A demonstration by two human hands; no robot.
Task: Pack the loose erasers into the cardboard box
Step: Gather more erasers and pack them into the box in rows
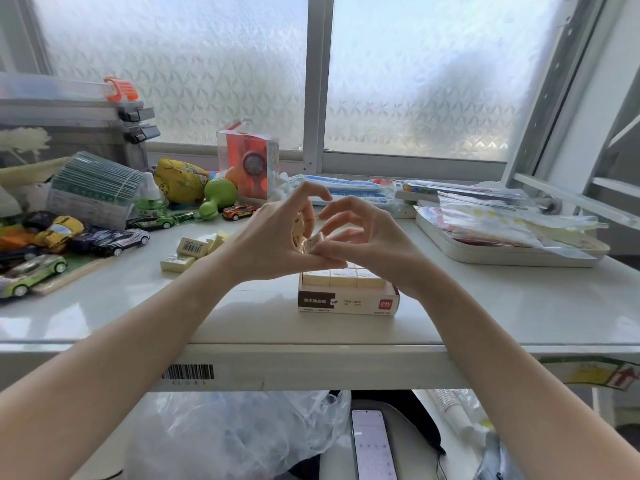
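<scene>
Cream-coloured erasers (pixel 343 276) stand in a tight row inside the cardboard box (pixel 348 303), which sits open-topped on the white table (pixel 519 306) near its front edge, just right of centre. Directly above the box both hands meet. The left hand (pixel 273 244) comes in from seven o'clock with its fingers curled around a couple of erasers (pixel 298 230) held against the palm, the index finger arched upward. The right hand (pixel 363 237) comes in from five o'clock; its thumb and lower fingers pinch a single wrapped eraser (pixel 313 243) where the two hands touch, while its index and middle fingers arc loosely above.

A small heap of loose erasers (pixel 194 251) lies on the table at about nine o'clock from the box, well apart from it, some showing barcode labels. Further toward ten o'clock are toy cars (pixel 114 240), a green bottle (pixel 150 199) and a yellow plush toy (pixel 180 180). At two o'clock a white tray (pixel 502 256) holds plastic-wrapped packets. A frosted window (pixel 415 81) fills the background. Below the table edge, a phone (pixel 372 445) lies with its screen lit.
</scene>
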